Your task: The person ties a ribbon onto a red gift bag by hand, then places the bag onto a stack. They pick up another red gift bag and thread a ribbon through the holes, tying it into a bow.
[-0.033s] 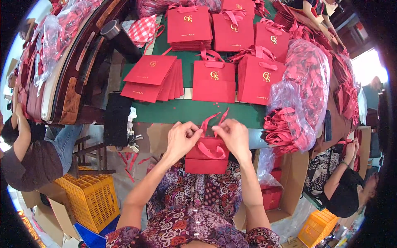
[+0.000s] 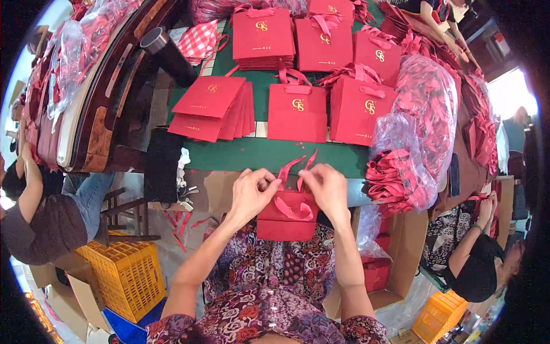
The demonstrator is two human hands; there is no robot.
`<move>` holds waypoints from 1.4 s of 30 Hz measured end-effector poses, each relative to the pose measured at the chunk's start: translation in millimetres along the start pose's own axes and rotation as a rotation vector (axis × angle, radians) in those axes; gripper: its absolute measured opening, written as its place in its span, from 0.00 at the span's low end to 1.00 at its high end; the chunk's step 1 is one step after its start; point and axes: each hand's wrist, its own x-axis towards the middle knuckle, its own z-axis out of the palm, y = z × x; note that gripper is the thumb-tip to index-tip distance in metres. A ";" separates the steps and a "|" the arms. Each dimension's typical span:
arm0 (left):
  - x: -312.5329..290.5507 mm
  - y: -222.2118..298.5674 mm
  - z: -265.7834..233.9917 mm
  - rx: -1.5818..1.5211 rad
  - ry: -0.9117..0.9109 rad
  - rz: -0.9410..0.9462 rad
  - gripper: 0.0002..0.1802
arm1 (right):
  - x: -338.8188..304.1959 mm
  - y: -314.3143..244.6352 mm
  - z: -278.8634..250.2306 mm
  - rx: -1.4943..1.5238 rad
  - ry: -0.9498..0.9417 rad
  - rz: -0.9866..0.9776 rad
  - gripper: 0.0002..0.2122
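A small red paper gift bag [image 2: 285, 230] is at the table's near edge in front of me, with a looped red ribbon handle [image 2: 293, 210] on its facing side. My left hand [image 2: 252, 192] is closed, thumb and forefinger pinching a red ribbon [image 2: 285, 172] at the bag's top; its loose tail points up. On the other side, my right hand [image 2: 327, 189] is also closed, its fingertips at the second ribbon tail [image 2: 305, 170]. The grip there is partly hidden by the fingers.
Stacks of red gift bags [image 2: 298, 117] stand on the green tabletop [image 2: 275, 153]. A plastic sack of red ribbons [image 2: 424, 109] lies right, a black tumbler [image 2: 172, 60] left. A yellow crate [image 2: 129, 278] and an open cardboard box [image 2: 404, 252] flank me; other people sit on both sides.
My right hand has shifted slightly right, showing a little more of the ribbon by its fingertips. My left hand and the bag look unmoved.
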 end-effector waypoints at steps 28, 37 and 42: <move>-13.7 17.6 15.5 -0.356 0.031 -0.008 0.04 | -16.0 -6.7 8.3 0.647 -0.202 0.151 0.09; -9.8 17.4 11.8 -0.213 0.002 0.151 0.05 | -11.7 5.5 16.9 0.748 -0.242 0.126 0.07; -16.7 4.2 -1.4 -0.356 -0.097 0.039 0.26 | -11.4 7.5 -4.0 0.907 -0.188 0.234 0.05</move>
